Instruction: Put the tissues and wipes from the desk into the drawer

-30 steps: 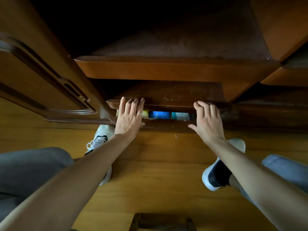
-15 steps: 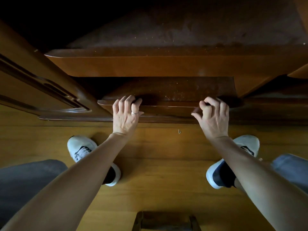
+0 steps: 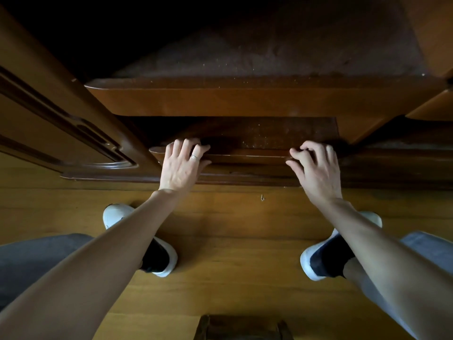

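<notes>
The drawer (image 3: 247, 157) is a dark, glossy brown wooden front set low in the desk, seen from above so that only its top edge and a thin lit line along it show. No gap shows between it and the frame around it, and nothing of its inside can be seen; no tissues or wipes are in view.

The left hand (image 3: 180, 168) rests on the drawer's left end, its fingers (image 3: 186, 148) slightly spread and bent over the top edge, the thumb lying along the front face just right of them. A ring (image 3: 194, 157) sits on one finger. The right hand (image 3: 316, 170) is at the drawer's right end with fingers curled; whether the fingertips (image 3: 297, 152) touch the wood or hover just over it cannot be told.

Beyond the fingers lies a dusty dark ledge (image 3: 269, 133), and above that a broad lighter wooden edge of the desk (image 3: 245, 101). Left of the left fingers an open carved cabinet door (image 3: 61, 133) juts out toward the viewer. Nearer than the hands is a wooden floor (image 3: 232, 266) with two white shoes (image 3: 115, 214), one under each forearm, and grey trouser legs (image 3: 36, 261) at either side. A dark wooden object (image 3: 242, 327) sits at the bottom edge, cut off by the frame.
</notes>
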Demonstrator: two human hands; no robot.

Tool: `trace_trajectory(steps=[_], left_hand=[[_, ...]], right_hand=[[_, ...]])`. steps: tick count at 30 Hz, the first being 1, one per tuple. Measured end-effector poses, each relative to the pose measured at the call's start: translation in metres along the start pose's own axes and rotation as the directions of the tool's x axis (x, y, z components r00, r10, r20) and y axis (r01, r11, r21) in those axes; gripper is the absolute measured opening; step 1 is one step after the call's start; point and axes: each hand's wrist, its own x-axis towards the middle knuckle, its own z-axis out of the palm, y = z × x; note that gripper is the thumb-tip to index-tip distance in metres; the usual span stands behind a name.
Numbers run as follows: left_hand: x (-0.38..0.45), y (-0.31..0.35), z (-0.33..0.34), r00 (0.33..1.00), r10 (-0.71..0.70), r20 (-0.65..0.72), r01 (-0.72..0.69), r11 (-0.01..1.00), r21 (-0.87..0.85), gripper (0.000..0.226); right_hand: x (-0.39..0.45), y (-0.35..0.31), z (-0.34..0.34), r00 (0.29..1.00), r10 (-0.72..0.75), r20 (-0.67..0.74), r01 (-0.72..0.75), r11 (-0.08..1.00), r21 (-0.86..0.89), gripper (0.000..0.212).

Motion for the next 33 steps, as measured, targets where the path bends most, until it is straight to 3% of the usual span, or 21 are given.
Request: trace_trajectory(steps=[8, 11, 14, 16, 18, 20, 22, 25, 29, 33], left_hand=[[0.009, 0.001, -0.013, 0.997, 0.007, 0.08, -0.011, 0.999, 0.051, 0.036], [0.008, 0.0, -0.024, 0.99, 0.034, 0.135, -0.044, 0.997, 0.068, 0.059], [0.015, -0.009, -0.029, 0.989, -0.013, 0.144, -0.002, 0.995, 0.103, 0.089], [0.023, -0.012, -0.026, 0.977, 0.091, 0.194, -0.119, 0.983, 0.139, 0.098], [0.022, -0.013, -0.019, 0.948, 0.222, 0.227, -0.264, 0.948, 0.176, 0.093], [0.014, -0.013, -0.012, 0.941, 0.273, 0.2, -0.309, 0.934, 0.179, 0.081], [0.011, -0.01, -0.011, 0.947, 0.26, 0.19, -0.294, 0.939, 0.181, 0.074], [0.017, 0.001, -0.022, 0.929, 0.199, 0.311, -0.268, 0.943, 0.197, 0.079], [0.027, 0.024, -0.058, 0.934, 0.008, 0.357, -0.081, 0.979, 0.189, 0.087], [0.022, 0.01, -0.103, 0.916, 0.093, 0.39, -0.141, 0.985, 0.096, 0.082]], right_hand=[[0.004, -0.007, -0.006, 0.996, 0.071, 0.053, -0.069, 0.997, -0.028, 0.032], [0.008, -0.013, -0.015, 0.97, 0.071, 0.231, -0.046, 0.993, -0.113, 0.062], [0.023, -0.012, -0.018, 0.946, 0.115, 0.304, -0.067, 0.984, -0.164, 0.094], [0.032, -0.009, -0.015, 0.937, 0.097, 0.337, -0.035, 0.982, -0.184, 0.106], [0.027, -0.008, -0.01, 0.945, 0.053, 0.323, 0.01, 0.982, -0.19, 0.1], [0.015, -0.007, -0.003, 0.959, 0.032, 0.281, 0.025, 0.98, -0.198, 0.089], [0.015, -0.008, -0.001, 0.955, 0.046, 0.293, 0.016, 0.979, -0.205, 0.087], [0.023, -0.02, -0.012, 0.924, 0.142, 0.356, -0.06, 0.971, -0.233, 0.101], [0.035, -0.055, -0.048, 0.862, 0.292, 0.413, -0.245, 0.956, -0.163, 0.11], [0.047, -0.061, -0.107, 0.902, 0.108, 0.418, -0.156, 0.985, 0.081, 0.085]])
